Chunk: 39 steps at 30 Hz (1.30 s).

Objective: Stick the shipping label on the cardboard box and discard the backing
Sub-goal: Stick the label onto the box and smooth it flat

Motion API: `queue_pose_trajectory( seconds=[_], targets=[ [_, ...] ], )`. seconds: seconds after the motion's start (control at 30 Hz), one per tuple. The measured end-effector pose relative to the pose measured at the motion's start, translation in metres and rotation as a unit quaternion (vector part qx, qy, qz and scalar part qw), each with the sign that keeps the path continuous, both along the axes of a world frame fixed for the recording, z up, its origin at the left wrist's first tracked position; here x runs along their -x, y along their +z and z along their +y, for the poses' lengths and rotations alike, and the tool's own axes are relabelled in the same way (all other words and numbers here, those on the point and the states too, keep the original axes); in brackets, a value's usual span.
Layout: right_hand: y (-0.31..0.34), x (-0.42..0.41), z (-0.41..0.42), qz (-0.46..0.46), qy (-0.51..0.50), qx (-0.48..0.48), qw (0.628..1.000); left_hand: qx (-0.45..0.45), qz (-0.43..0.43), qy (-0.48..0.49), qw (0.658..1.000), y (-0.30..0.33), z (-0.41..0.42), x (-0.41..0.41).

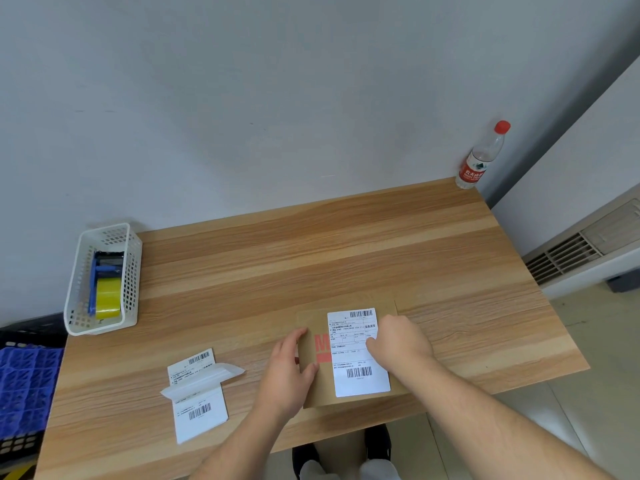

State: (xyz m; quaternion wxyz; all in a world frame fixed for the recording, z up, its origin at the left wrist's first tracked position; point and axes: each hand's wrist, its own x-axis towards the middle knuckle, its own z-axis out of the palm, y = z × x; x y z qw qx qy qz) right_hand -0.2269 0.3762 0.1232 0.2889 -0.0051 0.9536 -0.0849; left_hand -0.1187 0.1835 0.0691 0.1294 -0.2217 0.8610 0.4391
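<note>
Pressing down now: the right hand is lying with fingers flat on the shipping label, which is sitting on the cardboard box near the bench front edge. The left hand is bracing the box's left side, thumb on top, pinching nothing. Smoothing from middle outward should be avoiding bubbles. The backing is lying across spare labels toward the front-left corner, not yet discarded.
</note>
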Motion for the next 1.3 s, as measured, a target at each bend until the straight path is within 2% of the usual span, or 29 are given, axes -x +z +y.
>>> queue_pose_trajectory(
  seconds=[0.13, 0.23, 0.33, 0.47, 0.57, 0.8, 1.1, 1.3],
  targets=[
    [0.001, 0.001, 0.008, 0.008, 0.014, -0.011, 1.000, 0.000, -0.008, -0.005, 1.000, 0.003, 0.002, 0.002],
    [-0.007, -0.003, 0.018, 0.062, 0.032, 0.039, 0.997, 0.070, 0.011, -0.023, 0.997, 0.008, 0.008, 0.002],
    [-0.019, -0.011, 0.026, 0.108, 0.104, 0.078, 0.986, 0.178, 0.067, -0.112, 0.975, 0.014, 0.023, 0.007],
    [-0.031, -0.016, 0.029, 0.116, 0.172, 0.089, 0.974, 0.209, 0.067, -0.254, 0.942, 0.019, 0.047, 0.022],
    [-0.036, -0.018, 0.032, 0.119, 0.205, 0.085, 0.968, 0.215, 0.053, -0.296, 0.929, 0.017, 0.056, 0.032],
    [-0.047, -0.016, 0.040, 0.108, 0.231, 0.080, 0.964, 0.244, 0.028, -0.311, 0.918, 0.013, 0.056, 0.040],
    [-0.048, -0.023, 0.054, 0.167, 0.189, 0.028, 0.967, 0.311, 0.000, -0.232, 0.922, 0.013, 0.046, 0.030],
    [-0.047, -0.027, 0.048, 0.170, 0.231, 0.053, 0.957, 0.251, 0.007, -0.256, 0.934, 0.016, 0.054, 0.024]
  ],
)
